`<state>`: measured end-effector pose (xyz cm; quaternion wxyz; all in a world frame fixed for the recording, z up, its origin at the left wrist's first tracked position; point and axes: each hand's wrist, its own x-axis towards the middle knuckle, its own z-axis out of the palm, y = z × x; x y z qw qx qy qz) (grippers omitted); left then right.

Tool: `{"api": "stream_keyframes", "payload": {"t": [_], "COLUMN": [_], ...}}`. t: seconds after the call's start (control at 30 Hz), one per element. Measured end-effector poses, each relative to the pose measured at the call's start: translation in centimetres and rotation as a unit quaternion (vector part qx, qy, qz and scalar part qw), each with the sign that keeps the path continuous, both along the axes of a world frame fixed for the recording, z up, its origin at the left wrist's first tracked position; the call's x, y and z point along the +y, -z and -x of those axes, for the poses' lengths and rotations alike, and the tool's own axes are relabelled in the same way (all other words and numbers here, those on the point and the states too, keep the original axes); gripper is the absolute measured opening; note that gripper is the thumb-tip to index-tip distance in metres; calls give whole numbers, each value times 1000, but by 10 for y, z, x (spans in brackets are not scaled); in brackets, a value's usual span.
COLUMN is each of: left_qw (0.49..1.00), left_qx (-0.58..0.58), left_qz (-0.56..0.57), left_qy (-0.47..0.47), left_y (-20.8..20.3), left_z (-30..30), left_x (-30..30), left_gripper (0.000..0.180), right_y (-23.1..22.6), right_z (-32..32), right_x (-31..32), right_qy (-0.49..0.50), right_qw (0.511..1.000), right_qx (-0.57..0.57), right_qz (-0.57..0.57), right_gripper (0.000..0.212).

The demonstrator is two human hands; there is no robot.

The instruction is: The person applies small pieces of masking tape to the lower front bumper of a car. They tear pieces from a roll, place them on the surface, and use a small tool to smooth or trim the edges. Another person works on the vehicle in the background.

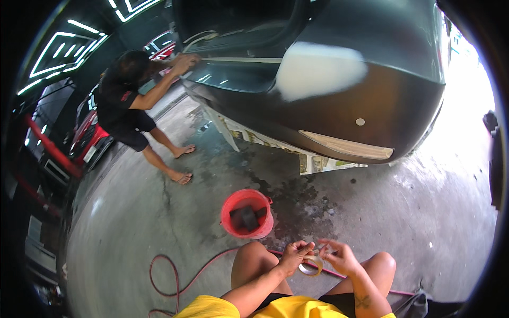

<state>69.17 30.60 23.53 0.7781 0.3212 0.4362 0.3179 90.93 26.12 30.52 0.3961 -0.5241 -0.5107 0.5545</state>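
Observation:
My left hand (295, 257) grips a roll of masking tape (319, 263) between thumb and fingers, above my bent knees. Just to its right is my right hand (340, 256), its fingers apart and reaching over the top of the roll. Whether a fingertip touches the tape is too small to make out. Ahead stands a dark car bumper (238, 100) with a pale, smooth patch (321, 71). Tape covers a long slot (350, 146) low on the bumper, and printed paper (323, 164) hangs from its lower edge.
A red bucket (225, 204) holding dark blocks stands before my knees. A red hose (177, 281) loops across the wet-stained concrete floor (132, 228). At the left, a barefoot person in dark clothes (119, 100) leans with hands on the car. Behind them is a red car (95, 139).

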Motion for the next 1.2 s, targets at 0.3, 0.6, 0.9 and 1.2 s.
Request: {"api": "stream_keyframes", "payload": {"t": [0.3,0.6,0.9,1.2], "left_qw": [918,928,846,684], "left_qx": [261,314,222,247], "left_qz": [-299,-194,-144,-346], "left_qy": [-20,-53,-462,-592], "left_y": [-57,-71,-205,-284], "left_z": [-51,-31,98,187], "left_x": [-6,-29,-27,-11], "left_gripper": [34,37,46,46], "right_y": [39,30,35,49], "right_z": [-30,-33,-59,-60], "right_x": [19,46,66,63], "right_qy": [-19,61,159,156], "right_qw": [999,973,921,953], "right_qx": [19,-38,-205,-231], "right_qz": [-40,-218,-290,-120], "right_gripper": [19,8,32,22]}}
